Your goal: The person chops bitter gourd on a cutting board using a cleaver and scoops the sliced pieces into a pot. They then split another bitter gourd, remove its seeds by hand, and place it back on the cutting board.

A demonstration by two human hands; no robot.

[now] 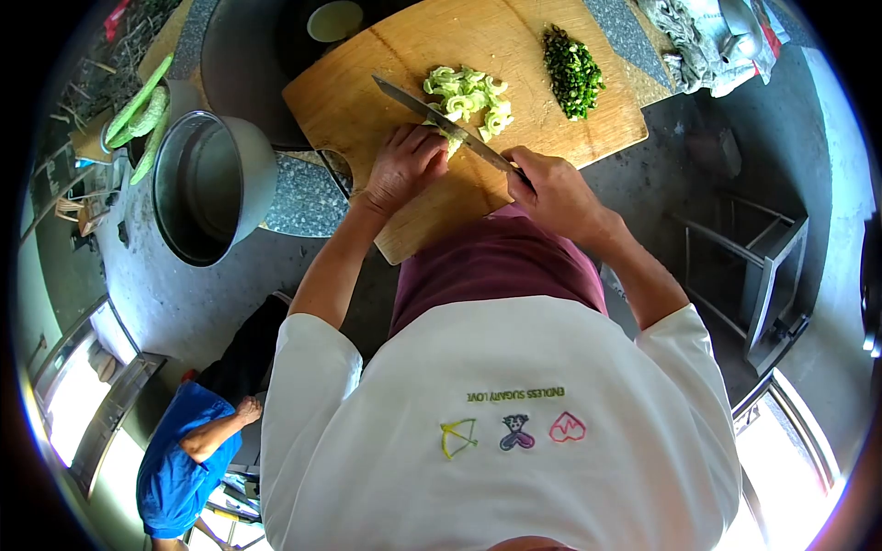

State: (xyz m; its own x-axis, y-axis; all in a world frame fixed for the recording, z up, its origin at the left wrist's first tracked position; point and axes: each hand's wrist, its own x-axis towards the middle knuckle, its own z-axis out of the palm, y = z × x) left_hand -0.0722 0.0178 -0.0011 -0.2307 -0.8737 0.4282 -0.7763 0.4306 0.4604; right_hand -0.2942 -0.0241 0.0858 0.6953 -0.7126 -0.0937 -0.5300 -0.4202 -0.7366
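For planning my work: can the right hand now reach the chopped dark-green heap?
Probably yes: bare brown wooden board lies between the right hand and the heap, though that hand grips a long metal knife.

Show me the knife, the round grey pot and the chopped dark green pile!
Knife point(444, 122): head view, middle of the blade.
Round grey pot point(256, 174): head view, outer wall.
Chopped dark green pile point(574, 75): head view, middle of the pile.

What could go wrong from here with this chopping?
The knife is close to the left hand, so a slip could nick its fingers. The board seems to jut past the counter, so pressing near its edge might tip it. The chopped greens, heaped near one end, could spill.
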